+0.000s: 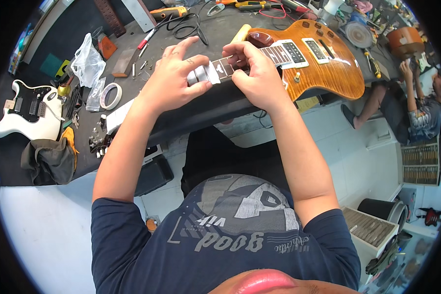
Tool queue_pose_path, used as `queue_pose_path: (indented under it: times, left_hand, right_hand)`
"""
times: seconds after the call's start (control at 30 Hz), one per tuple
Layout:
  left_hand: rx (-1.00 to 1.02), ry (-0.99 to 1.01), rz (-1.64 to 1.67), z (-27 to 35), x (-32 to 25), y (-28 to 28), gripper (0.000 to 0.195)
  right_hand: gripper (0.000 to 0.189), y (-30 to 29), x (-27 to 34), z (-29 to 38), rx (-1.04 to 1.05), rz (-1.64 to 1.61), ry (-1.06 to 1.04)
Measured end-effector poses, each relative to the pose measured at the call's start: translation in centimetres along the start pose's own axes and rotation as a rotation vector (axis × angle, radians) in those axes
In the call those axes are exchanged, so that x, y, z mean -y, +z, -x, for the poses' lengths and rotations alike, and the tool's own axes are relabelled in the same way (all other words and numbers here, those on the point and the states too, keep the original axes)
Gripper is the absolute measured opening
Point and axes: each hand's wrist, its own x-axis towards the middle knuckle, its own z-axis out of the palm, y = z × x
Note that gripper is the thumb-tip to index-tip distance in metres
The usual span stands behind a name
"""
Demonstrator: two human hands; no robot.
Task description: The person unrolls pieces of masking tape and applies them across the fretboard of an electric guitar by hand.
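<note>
An amber, flame-top electric guitar (338,75) lies on the dark workbench, its neck pointing left. My left hand (178,75) is over the neck, thumb and fingers around a silvery-grey piece (199,74) on the fretboard, with whitish tape or paper at its right end. Whether the fingers grip that piece or only rest on it, I cannot tell. My right hand (255,70) curls over the fretboard (222,68) between that piece and the guitar's body, fingers bent and thumb apart; nothing shows in it. A tan support (241,33) stands behind the neck.
A white guitar body (29,126), a roll of masking tape (110,96), a wooden block (124,64) and a clear plastic bag (87,60) lie to the left. A screwdriver (373,65) lies right of the guitar. Another person (422,114) sits at the far right.
</note>
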Motion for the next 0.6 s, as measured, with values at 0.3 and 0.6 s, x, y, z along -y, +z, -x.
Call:
queue_pose_path:
  times: [0.3,0.6]
  left_hand:
    - [-0.006,0.165,-0.092,0.62,-0.34,-0.21,0.050]
    - [-0.043,0.221,-0.138,0.76,-0.46,-0.31,0.045]
  right_hand:
    - [0.043,-0.06,0.36,0.12,-0.005,0.026,0.034]
    - [0.044,-0.02,0.52,0.21,-0.003,0.001,0.027]
